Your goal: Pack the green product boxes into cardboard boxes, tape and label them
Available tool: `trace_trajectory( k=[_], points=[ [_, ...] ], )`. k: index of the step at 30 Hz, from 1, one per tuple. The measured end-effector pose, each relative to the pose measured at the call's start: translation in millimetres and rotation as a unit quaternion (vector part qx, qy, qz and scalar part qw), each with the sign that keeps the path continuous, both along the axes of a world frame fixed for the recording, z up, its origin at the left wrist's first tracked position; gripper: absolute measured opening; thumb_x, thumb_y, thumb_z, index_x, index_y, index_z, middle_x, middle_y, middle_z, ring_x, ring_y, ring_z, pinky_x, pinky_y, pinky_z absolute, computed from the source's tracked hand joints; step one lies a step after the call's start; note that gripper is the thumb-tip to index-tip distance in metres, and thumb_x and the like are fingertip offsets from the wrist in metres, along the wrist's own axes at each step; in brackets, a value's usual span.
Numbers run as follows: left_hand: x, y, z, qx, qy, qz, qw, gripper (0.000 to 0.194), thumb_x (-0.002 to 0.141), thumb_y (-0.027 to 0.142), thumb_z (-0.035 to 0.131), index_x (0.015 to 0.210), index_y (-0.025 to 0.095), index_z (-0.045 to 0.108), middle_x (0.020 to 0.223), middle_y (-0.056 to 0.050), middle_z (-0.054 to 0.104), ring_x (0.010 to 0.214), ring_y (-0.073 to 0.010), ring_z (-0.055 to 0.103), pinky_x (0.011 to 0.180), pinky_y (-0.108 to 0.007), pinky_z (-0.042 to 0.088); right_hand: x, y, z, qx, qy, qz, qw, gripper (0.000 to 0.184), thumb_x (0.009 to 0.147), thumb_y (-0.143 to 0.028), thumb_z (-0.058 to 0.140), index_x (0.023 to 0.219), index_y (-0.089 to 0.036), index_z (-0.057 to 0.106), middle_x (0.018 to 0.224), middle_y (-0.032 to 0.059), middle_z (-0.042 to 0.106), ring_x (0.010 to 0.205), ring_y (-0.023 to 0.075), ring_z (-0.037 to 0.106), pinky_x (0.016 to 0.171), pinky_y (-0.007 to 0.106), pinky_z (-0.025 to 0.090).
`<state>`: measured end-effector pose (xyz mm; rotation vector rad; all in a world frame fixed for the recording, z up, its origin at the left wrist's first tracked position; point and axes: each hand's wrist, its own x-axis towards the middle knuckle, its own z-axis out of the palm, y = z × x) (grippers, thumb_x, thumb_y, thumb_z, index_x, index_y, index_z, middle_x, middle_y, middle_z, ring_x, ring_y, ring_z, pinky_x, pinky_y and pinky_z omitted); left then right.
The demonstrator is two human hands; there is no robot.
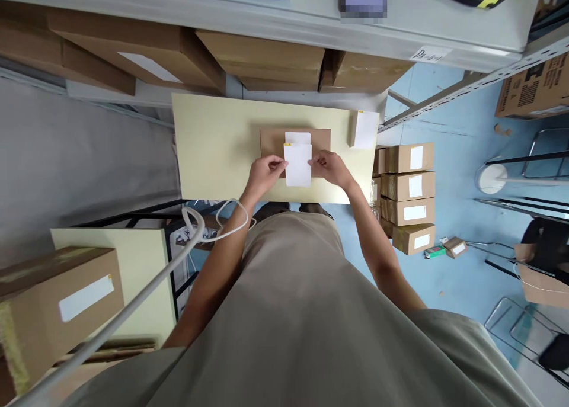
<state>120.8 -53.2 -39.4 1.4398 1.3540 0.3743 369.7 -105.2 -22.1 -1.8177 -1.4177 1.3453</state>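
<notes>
Between my hands is a white label [297, 165] with a small yellow mark at its upper left corner. My left hand [268, 173] pinches its left edge, and my right hand [331, 167] pinches the right edge. Another white piece [297, 137] shows just past the label's far edge; whether the two are joined I cannot tell. Beneath them a flat-topped brown cardboard box [272, 141] lies on the pale yellow table [213, 152]. A stack of white labels [365, 130], also marked yellow at one corner, sits at the table's far right corner.
A shelf [311, 25] with cardboard boxes [275, 57] under it runs along the far side. Labelled boxes [409, 186] are stacked on the floor at the right. At lower left are a large box [71, 288] and a pale cable [146, 294] near my left arm.
</notes>
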Motion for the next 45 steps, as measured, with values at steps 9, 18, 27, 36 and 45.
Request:
trace_trajectory(
  k=[9, 18, 27, 36, 45],
  points=[
    [26.0, 38.1, -29.6, -0.021, 0.051, 0.003, 0.998, 0.015, 0.092, 0.030, 0.074, 0.096, 0.018, 0.082, 0.103, -0.008, 0.084, 0.096, -0.0228, 0.073, 0.093, -0.033, 0.055, 14.0, 44.6, -35.3, -0.066, -0.070, 0.029, 0.995, 0.020, 0.101, -0.031, 0.068, 0.086, -0.020, 0.073, 0.100, 0.0064, 0.081, 0.092, 0.0233, 0.068, 0.086, 0.035, 0.055],
    [27.0, 35.9, -33.5, -0.008, 0.087, 0.002, 0.996, 0.017, 0.093, 0.031, 0.072, 0.096, 0.018, 0.083, 0.102, -0.007, 0.084, 0.094, -0.0231, 0.072, 0.091, -0.034, 0.055, 10.4, 44.5, -36.2, -0.077, -0.115, 0.032, 0.990, 0.017, 0.105, -0.029, 0.066, 0.099, -0.020, 0.078, 0.113, 0.0089, 0.083, 0.101, 0.0265, 0.072, 0.092, 0.038, 0.056],
    [25.4, 37.3, -38.2, -0.005, 0.100, 0.000, 0.995, 0.019, 0.092, 0.033, 0.072, 0.099, 0.019, 0.084, 0.105, -0.008, 0.084, 0.093, -0.0232, 0.071, 0.092, -0.036, 0.055, 4.8, 42.7, -44.6, -0.076, -0.145, 0.014, 0.986, 0.017, 0.105, -0.034, 0.066, 0.104, -0.024, 0.080, 0.115, 0.0077, 0.084, 0.106, 0.0297, 0.074, 0.098, 0.043, 0.058],
    [25.7, 36.1, -38.7, 0.000, 0.101, -0.003, 0.995, 0.020, 0.093, 0.034, 0.071, 0.099, 0.020, 0.083, 0.104, -0.008, 0.084, 0.095, -0.0236, 0.071, 0.092, -0.035, 0.055, 0.1, 39.1, -47.2, -0.067, -0.163, 0.005, 0.984, 0.015, 0.106, -0.035, 0.068, 0.102, -0.025, 0.078, 0.114, 0.0079, 0.084, 0.107, 0.0305, 0.075, 0.098, 0.044, 0.059],
    [25.9, 36.2, -40.1, 0.006, 0.108, -0.002, 0.994, 0.017, 0.093, 0.034, 0.072, 0.096, 0.020, 0.082, 0.103, -0.007, 0.085, 0.092, -0.0234, 0.070, 0.089, -0.035, 0.054, -3.8, 36.6, -41.5, -0.069, -0.162, -0.004, 0.984, 0.013, 0.108, -0.032, 0.066, 0.106, -0.024, 0.076, 0.119, 0.0090, 0.083, 0.112, 0.0321, 0.074, 0.102, 0.046, 0.057]
  ],
)
